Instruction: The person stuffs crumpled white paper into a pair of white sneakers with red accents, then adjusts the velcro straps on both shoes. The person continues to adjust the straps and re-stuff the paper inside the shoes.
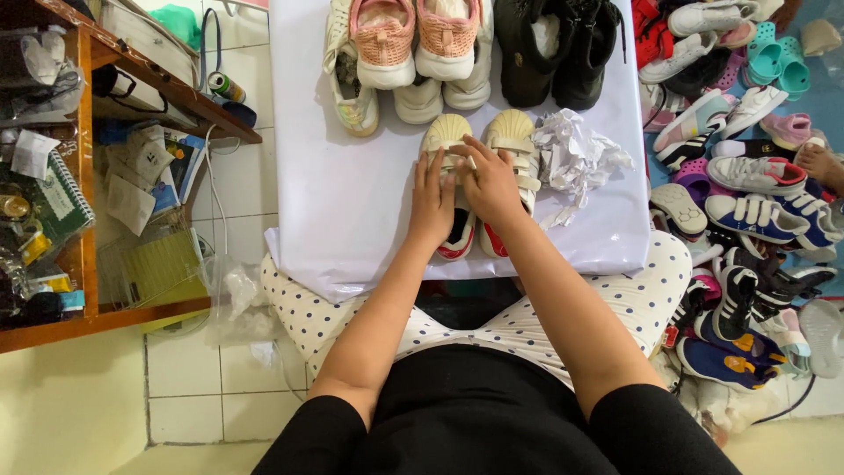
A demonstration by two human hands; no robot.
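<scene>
Your left hand point(432, 198) lies flat, fingers together, on the left cream strap-fastened sneaker with a red heel point(447, 145), gripping nothing. Your right hand point(491, 183) presses open-palmed across its matching right sneaker point(515, 141). Both shoes sit mid-sheet on the white paper-covered board point(352, 193), beside crumpled white tissue paper point(576, 158).

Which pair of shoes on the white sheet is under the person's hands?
The cream pair with straps, nearest the person; both the left hand and the right hand rest on it. The other pairs lie untouched.
</scene>
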